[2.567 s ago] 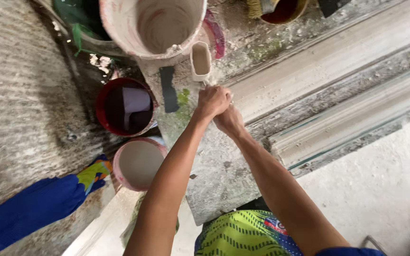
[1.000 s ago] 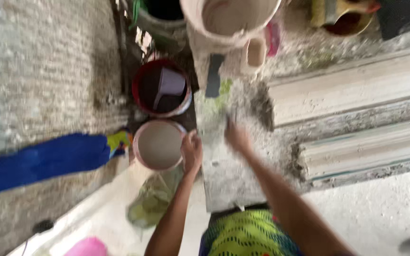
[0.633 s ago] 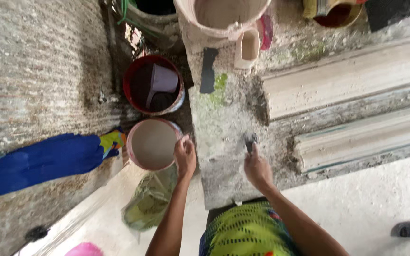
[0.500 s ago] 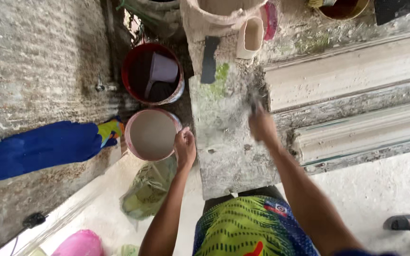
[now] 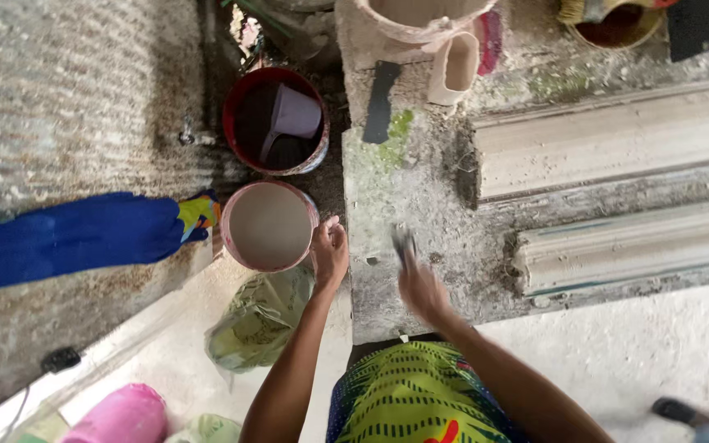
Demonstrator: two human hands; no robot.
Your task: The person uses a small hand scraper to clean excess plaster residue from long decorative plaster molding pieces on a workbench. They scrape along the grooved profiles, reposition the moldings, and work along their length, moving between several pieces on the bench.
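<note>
- Nearest us, our green-and-yellow patterned garment [image 5: 408,398] fills the bottom edge; both bare forearms reach up from it.
- Our right hand [image 5: 420,287] is over the grey, plaster-crusted slab of the workbench [image 5: 387,279]. It is motion-blurred, with a small dark tool [image 5: 404,242] sticking out past the fingers. The fingers seem curled round it, but the blur stops us judging the grip for certain.
- Half a second ago this hand was farther up the slab, near the mouldings; it has since drawn back toward us. We judge the stroke on the slab is being repeated or ending.
- Our left hand [image 5: 330,254] has stayed at the rim of the pink round bucket of pale grey slurry [image 5: 268,226], fingers loosely bent, touching or just beside the rim. We cannot tell whether it grips.
- Below the bucket lies a crumpled green plastic bag [image 5: 260,316].
- Left of the bucket lies a blue sleeve-like cloth [image 5: 67,238].
- Farther off, a red bucket of dark liquid with a pale scoop inside [image 5: 276,123].
- Farther right, two long white plaster cornice mouldings [image 5: 617,148] lie side by side on the bench.
</note>
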